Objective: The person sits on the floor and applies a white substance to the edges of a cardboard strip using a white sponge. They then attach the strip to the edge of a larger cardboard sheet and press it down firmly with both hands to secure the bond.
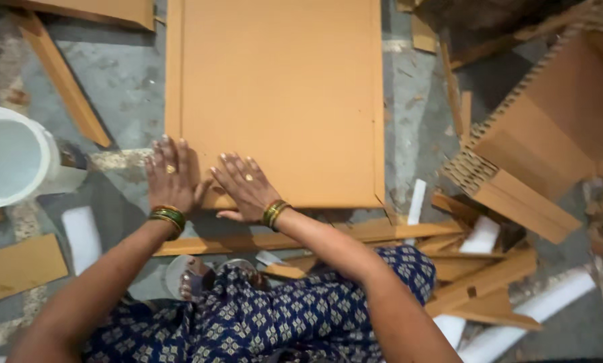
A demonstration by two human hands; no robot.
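Large flat orange-brown cardboard sheet (pixel 281 94); left hand (pixel 172 173), right hand (pixel 246 186) pressing flat, grip spread.

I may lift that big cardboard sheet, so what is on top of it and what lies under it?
On the cardboard sheet, left hand and right hand press flat near its edge. Around it, grey floor; anything beneath is hidden.

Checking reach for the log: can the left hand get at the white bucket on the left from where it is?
Probably yes. The left hand lies flat on the cardboard sheet, and only bare floor shows between it and the white bucket. Nothing blocks a sideways reach.
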